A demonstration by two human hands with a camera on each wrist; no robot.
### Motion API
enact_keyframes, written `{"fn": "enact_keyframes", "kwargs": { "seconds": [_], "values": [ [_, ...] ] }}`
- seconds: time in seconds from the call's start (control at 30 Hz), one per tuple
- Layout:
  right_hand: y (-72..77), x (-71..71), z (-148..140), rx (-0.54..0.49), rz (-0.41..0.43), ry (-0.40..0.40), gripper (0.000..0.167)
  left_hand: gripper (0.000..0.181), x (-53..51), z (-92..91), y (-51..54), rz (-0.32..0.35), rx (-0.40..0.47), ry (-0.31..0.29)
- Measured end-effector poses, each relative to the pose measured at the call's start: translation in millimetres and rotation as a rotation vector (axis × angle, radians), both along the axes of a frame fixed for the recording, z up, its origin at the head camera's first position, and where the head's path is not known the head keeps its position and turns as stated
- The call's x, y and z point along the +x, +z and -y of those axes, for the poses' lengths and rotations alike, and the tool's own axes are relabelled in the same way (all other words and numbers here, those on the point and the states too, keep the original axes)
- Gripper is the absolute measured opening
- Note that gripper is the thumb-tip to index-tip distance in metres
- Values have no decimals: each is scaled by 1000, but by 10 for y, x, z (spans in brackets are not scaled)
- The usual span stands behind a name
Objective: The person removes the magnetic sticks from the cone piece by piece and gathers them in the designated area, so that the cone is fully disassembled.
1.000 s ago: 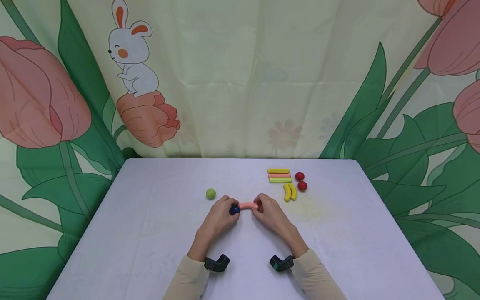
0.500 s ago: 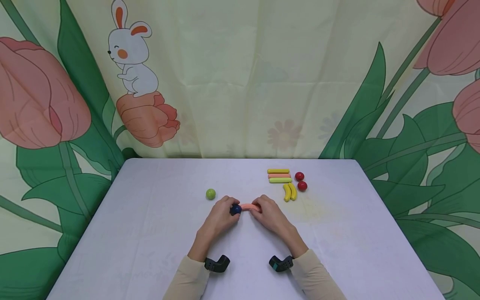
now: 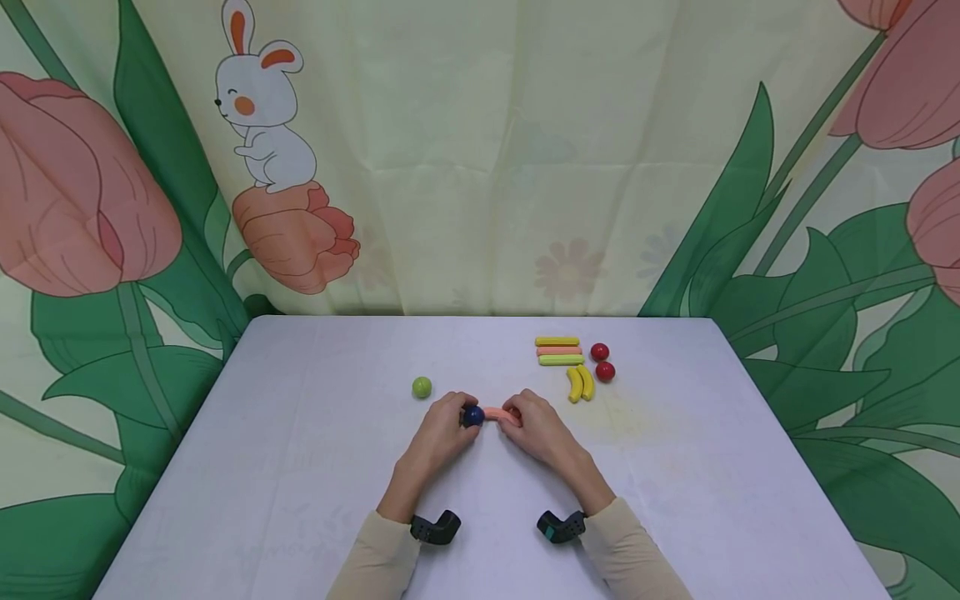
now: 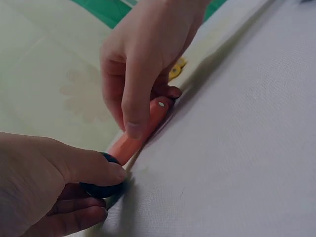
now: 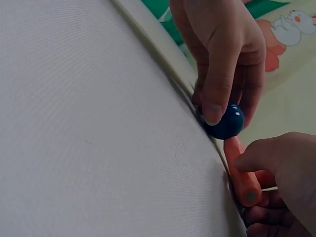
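Between thumb and fingers, my left hand pinches a glossy dark blue ball. My right hand holds a slightly bent, orange-pink stick by its right part. In the right wrist view, the stick has a rounded end with a small greenish spot. Its other end meets the blue ball, or comes very close to it. Both things are at the tabletop. Fingers cover part of each one.
A green ball lies beyond my left hand. Behind my right hand are a yellow stick, a pink stick, a light green stick, two toy bananas and two red balls. A printed curtain hangs behind the white table.
The blue ball has shifted a little to the right in my left hand's fingers. My right hand and the stick moved slightly left, and less of the stick shows between the hands.
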State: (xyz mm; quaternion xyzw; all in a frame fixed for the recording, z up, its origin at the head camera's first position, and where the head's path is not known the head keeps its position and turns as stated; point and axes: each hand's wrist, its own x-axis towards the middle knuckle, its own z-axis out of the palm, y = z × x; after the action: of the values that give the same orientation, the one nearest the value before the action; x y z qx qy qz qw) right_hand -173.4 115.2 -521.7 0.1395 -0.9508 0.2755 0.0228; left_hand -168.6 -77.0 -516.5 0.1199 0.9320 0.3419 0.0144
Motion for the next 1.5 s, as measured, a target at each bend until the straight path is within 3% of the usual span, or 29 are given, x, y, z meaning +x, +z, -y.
{"fn": "enact_keyframes", "kwargs": {
  "seconds": [0.33, 0.6, 0.77, 1.1, 1.5],
  "values": [
    [5, -4, 25, 14, 5, -22, 19, 37, 7, 9, 5, -3, -8, 17],
    [-1, -20, 27, -2, 0, -81, 21, 38, 4, 104, 37, -22, -17, 156],
    [-3, -22, 19, -14, -15, -96, 26, 39, -17, 196, 37, -47, -8, 205],
    [4, -71, 38, 3, -62, -91, 23, 40, -33, 243, 42, -61, -3, 203],
    [-28, -280, -71, -29, -91, -245, 19, 41, -30, 280, 58, -48, 6, 192]
  ]
}}
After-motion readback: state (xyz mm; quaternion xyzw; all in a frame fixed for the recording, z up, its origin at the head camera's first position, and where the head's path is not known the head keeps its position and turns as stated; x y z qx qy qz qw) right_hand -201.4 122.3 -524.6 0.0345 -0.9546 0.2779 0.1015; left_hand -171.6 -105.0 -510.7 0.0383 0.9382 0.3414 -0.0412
